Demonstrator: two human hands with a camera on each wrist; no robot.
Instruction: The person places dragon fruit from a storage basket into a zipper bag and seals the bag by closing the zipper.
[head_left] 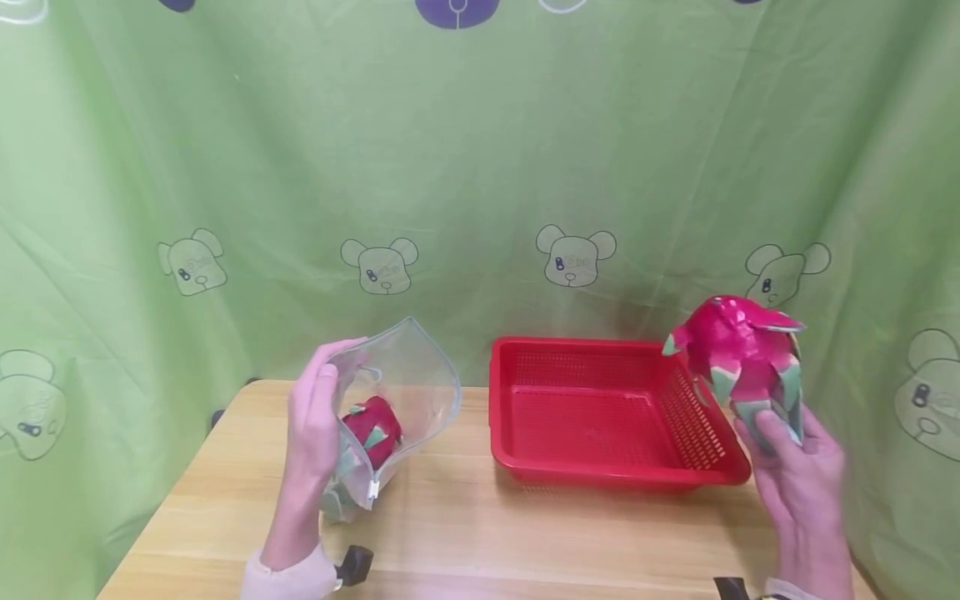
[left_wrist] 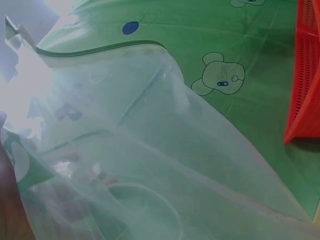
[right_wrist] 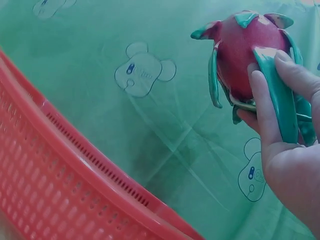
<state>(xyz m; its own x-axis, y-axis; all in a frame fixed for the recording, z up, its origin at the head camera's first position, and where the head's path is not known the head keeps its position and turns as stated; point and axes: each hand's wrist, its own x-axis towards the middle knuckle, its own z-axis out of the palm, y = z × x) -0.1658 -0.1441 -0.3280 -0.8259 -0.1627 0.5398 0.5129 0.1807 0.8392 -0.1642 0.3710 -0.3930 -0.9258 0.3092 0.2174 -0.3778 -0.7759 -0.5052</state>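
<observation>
My right hand (head_left: 798, 475) grips a pink dragon fruit (head_left: 738, 350) with green scales, held in the air above the right rim of a red mesh basket (head_left: 600, 417). The right wrist view shows the fruit (right_wrist: 245, 50) with my fingers (right_wrist: 267, 107) curled round it. My left hand (head_left: 315, 425) holds the mouth of a clear zip bag (head_left: 397, 392) that stands on the wooden table (head_left: 465, 533). A second dragon fruit (head_left: 371, 429) lies inside the bag. The left wrist view is filled by the bag's clear film (left_wrist: 150, 150).
A green curtain (head_left: 480, 167) printed with bear heads hangs close behind the table. The red basket (left_wrist: 305, 75) holds nothing and stands at the table's back right. A small black clip (head_left: 352, 567) shows by my left sleeve.
</observation>
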